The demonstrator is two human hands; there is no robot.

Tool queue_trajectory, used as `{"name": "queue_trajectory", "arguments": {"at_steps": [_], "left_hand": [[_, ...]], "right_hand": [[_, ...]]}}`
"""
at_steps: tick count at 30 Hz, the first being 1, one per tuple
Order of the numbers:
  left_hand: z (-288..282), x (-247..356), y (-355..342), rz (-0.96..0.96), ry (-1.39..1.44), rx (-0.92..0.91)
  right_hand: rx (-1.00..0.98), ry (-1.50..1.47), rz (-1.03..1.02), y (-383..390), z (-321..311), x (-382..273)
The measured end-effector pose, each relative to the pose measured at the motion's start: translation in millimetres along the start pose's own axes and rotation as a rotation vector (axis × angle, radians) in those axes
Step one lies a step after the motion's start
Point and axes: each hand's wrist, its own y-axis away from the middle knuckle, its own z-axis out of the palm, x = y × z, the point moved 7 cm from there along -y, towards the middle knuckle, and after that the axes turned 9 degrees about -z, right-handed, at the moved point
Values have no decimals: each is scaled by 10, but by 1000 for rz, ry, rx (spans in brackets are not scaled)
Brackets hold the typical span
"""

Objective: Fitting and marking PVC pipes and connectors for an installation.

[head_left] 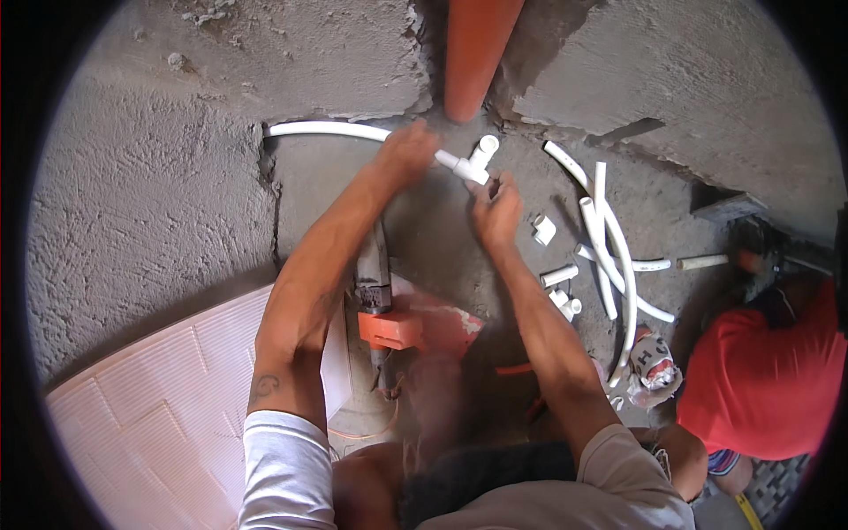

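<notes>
My left hand (406, 150), its fingers smeared by motion, is at the curved white pipe (327, 129) running in from the left wall; I cannot tell how it grips. My right hand (496, 210) is closed on a white tee fitting (480, 164) just right of my left hand, with a short white piece pointing toward that hand. Behind them stands an orange pipe (474, 62) in the wall gap. A white elbow (544, 230) lies right of my right hand.
Several white pipe lengths (629, 291) and small fittings (561, 300) lie at right, near a crumpled bag (656, 371). A person in red (760, 380) crouches at lower right. An orange-and-grey tool (390, 330) lies below my hands. A ribbed pale-pink panel (150, 389) is at lower left.
</notes>
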Motion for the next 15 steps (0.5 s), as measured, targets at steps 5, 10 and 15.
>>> {"name": "queue_trajectory", "arguments": {"at_steps": [5,10,15], "left_hand": [[70,-32,-44,2,45,-96],[93,-53,-78,-60,46,-141],[91,-54,-117,-81,45,-174]], "right_hand": [[92,88,-81,-71,-38,-21],[81,83,-80,-127,-47,-12],[76,98,-53,-135,-36,17]]}}
